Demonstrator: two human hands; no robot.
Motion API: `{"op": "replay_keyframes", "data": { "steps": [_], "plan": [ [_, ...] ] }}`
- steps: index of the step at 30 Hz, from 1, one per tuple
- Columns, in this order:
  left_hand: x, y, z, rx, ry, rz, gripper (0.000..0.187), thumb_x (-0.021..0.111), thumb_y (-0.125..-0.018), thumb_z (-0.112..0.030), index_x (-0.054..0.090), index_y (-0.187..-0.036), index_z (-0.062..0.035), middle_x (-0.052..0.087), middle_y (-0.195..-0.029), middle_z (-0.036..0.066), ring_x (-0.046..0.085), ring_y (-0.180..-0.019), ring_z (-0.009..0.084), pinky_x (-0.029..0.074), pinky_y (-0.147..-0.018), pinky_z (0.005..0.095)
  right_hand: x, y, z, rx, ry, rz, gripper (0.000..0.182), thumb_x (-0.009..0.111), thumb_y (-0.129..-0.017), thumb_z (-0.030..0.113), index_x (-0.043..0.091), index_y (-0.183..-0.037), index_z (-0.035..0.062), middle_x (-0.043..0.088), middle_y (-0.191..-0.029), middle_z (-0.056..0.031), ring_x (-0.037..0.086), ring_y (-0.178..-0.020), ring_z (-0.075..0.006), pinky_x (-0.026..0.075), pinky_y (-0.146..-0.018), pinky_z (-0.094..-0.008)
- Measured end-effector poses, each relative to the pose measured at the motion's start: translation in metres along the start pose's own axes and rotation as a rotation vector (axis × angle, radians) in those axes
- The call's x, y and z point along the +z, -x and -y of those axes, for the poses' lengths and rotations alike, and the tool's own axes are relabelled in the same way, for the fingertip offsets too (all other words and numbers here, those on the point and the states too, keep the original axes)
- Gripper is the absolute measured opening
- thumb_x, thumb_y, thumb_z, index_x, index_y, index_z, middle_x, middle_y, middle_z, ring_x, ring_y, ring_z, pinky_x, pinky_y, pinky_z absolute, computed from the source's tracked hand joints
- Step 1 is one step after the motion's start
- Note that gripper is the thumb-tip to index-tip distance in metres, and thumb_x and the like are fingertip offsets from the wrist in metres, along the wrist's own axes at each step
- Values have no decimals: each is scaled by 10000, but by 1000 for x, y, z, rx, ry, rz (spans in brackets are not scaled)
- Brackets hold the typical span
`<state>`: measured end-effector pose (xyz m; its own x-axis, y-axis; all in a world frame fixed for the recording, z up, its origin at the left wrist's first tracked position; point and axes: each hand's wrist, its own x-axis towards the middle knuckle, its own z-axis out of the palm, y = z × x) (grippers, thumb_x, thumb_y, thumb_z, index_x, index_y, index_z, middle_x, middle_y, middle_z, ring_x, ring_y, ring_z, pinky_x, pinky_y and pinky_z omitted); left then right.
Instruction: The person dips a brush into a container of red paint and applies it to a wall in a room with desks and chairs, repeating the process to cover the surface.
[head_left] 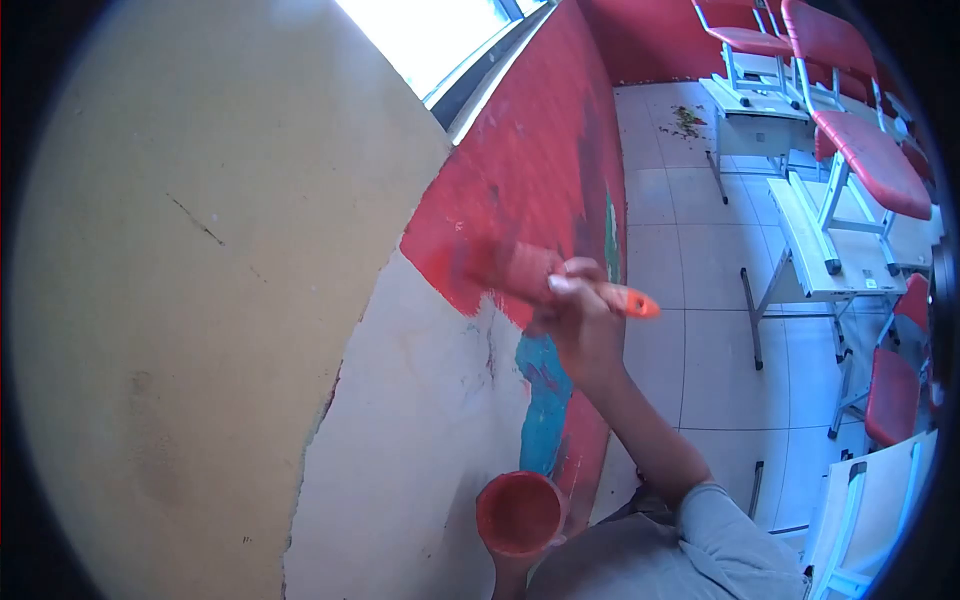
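My right hand (585, 325) is closed around a paintbrush (532, 272) whose orange handle end sticks out to the right. The bristle end is smeared by motion and lies over the red painted part of the wall (530, 130); whether it touches cannot be told. Low in the view, a round cup (520, 512) with red paint inside is held by my left hand (512, 578), which is mostly hidden beneath it. Between brush and cup, the wall shows a bare whitish patch (420, 400) and a blue painted strip (543, 405).
A tan wall surface (190, 300) fills the left side. Above the red paint is a bright window (430, 40). To the right, red chairs (870, 160) are stacked on desks (810, 220) over a tiled floor (720, 370). Green debris (688, 121) lies on the far tiles.
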<state>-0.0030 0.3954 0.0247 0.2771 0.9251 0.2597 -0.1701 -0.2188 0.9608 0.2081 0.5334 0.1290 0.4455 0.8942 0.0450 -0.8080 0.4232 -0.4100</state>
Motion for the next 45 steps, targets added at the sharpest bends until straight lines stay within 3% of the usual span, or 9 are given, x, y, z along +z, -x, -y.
{"op": "replay_keyframes", "data": {
  "steps": [3,9,16,23,28,32,36,41,45],
  "plan": [
    [16,-9,-17,-41,133,58,958,861,-454,-81,322,-1245,-109,478,-1159,87,509,-1037,226,471,-848,380,38,-21,4,-48,-42,91,194,557,-735,46,481,-906,99,543,-720,-26,559,-606,-148,491,-478,-320],
    [4,-7,4,34,41,32,943,858,-459,-83,330,-1240,-113,468,-1167,80,496,-1045,219,469,-838,369,-53,-14,-22,3,195,-23,150,535,-774,53,494,-913,93,542,-773,-39,560,-691,-135,456,-500,-292],
    [21,-18,-7,-27,131,83,888,840,-519,-124,326,-1243,-101,510,-1109,85,534,-991,223,478,-819,352,27,-38,10,-131,78,134,199,544,-763,90,485,-953,87,542,-833,-43,558,-690,-144,431,-492,-292],
    [22,-28,-10,103,31,78,861,846,-528,-182,348,-1222,-75,542,-1058,79,560,-928,200,495,-763,335,-79,-20,-22,128,277,-143,187,550,-766,106,518,-944,59,537,-818,-42,577,-711,-149,494,-526,-297],
    [19,-33,3,123,-5,114,908,856,-503,-218,340,-1236,-72,542,-1066,78,556,-950,217,490,-787,354,4,-35,22,-78,9,107,166,565,-753,92,515,-911,79,537,-765,-26,560,-678,-119,451,-493,-274],
    [19,-27,3,73,38,60,923,849,-503,-213,324,-1249,-79,521,-1104,78,543,-980,220,483,-814,350,-25,-37,-7,-49,407,33,93,548,-762,81,521,-851,76,538,-763,-26,556,-613,-109,469,-465,-272],
    [14,-28,3,80,19,61,923,848,-503,-213,323,-1250,-80,519,-1108,78,541,-983,220,483,-815,351,-33,-24,17,-8,483,-99,70,536,-766,76,546,-833,60,546,-788,-31,566,-613,-115,506,-493,-283],
    [15,-26,4,72,29,84,924,848,-503,-213,323,-1251,-81,516,-1112,79,540,-986,221,483,-817,351,51,-34,33,-192,327,160,87,503,-766,40,546,-839,54,553,-779,-43,580,-664,-125,523,-520,-285],
    [13,-25,3,76,32,89,924,848,-503,-213,322,-1251,-81,514,-1116,79,539,-989,221,482,-819,351,21,-37,19,-121,272,56,121,525,-757,75,525,-877,57,550,-762,-50,578,-649,-134,518,-504,-289]
  ]
}}
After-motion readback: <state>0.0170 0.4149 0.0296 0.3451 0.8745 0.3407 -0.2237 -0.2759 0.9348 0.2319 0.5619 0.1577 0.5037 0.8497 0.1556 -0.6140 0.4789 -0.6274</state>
